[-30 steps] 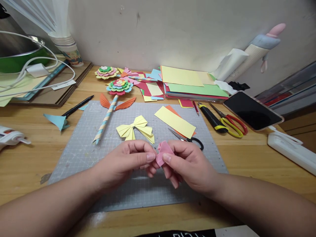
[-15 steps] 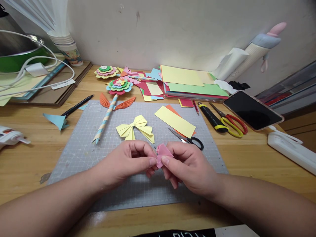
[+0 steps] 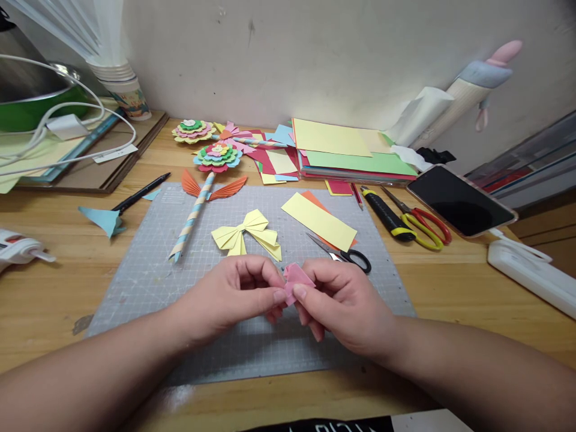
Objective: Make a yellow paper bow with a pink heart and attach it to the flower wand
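A small piece of folded pink paper (image 3: 299, 277) is pinched between both hands above the grey cutting mat (image 3: 144, 288). My left hand (image 3: 245, 291) grips its left edge between thumb and finger. From the other side, my right hand (image 3: 339, 300) presses its thumb on the front of the paper, and the fingers behind are partly hidden. Just beyond the hands lies a yellow folded paper bow (image 3: 247, 231). Black-handled scissors (image 3: 355, 259) rest by a yellow paper strip (image 3: 319, 221), which overlaps an orange one.
Paper flowers (image 3: 218, 157) on striped stems lie at the back left, one with orange pleated leaves (image 3: 228, 188). Stacked coloured paper (image 3: 355, 162) is against the wall. A utility knife (image 3: 387, 213), red-yellow scissors (image 3: 423, 227) and phone (image 3: 461, 201) lie right; a glue gun (image 3: 20, 247) sits left.
Both hands and the pink paper have stayed almost in place, with only a very slight shift. Nothing else has visibly moved.
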The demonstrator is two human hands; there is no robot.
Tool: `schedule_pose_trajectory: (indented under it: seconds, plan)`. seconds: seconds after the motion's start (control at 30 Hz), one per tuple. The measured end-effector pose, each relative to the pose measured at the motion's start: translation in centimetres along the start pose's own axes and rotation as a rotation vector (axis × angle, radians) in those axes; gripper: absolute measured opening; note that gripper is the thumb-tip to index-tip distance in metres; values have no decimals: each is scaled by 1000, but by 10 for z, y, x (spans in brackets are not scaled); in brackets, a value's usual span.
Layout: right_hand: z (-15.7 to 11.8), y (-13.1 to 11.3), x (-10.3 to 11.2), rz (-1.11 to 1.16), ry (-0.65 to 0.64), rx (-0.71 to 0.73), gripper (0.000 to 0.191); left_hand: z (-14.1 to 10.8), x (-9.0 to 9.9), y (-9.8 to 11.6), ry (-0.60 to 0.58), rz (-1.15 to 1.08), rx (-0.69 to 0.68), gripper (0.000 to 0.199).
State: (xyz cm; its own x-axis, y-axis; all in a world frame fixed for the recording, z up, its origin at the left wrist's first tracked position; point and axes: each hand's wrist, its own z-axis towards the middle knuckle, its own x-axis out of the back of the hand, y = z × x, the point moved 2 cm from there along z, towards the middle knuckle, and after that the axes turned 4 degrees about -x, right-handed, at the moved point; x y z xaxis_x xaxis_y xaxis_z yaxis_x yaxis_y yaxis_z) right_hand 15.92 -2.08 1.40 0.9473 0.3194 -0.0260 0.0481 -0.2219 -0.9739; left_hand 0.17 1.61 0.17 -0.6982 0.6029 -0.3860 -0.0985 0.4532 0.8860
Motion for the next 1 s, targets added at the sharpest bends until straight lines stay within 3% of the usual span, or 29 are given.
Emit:
schedule_pose_trajectory:
  seconds: [0.3, 0.47, 1.0]
  plan:
    - [-2, 1, 0, 68, -57, -1, 23, 0, -1, 0, -11, 13, 26, 21]
    - [-1, 0, 2, 101, -75, -4, 21, -1, 0, 0, -48, -73, -31, 15]
    - [-1, 0, 0, 101, -61, -13, 22, -1, 0, 1, -7, 52, -3, 18]
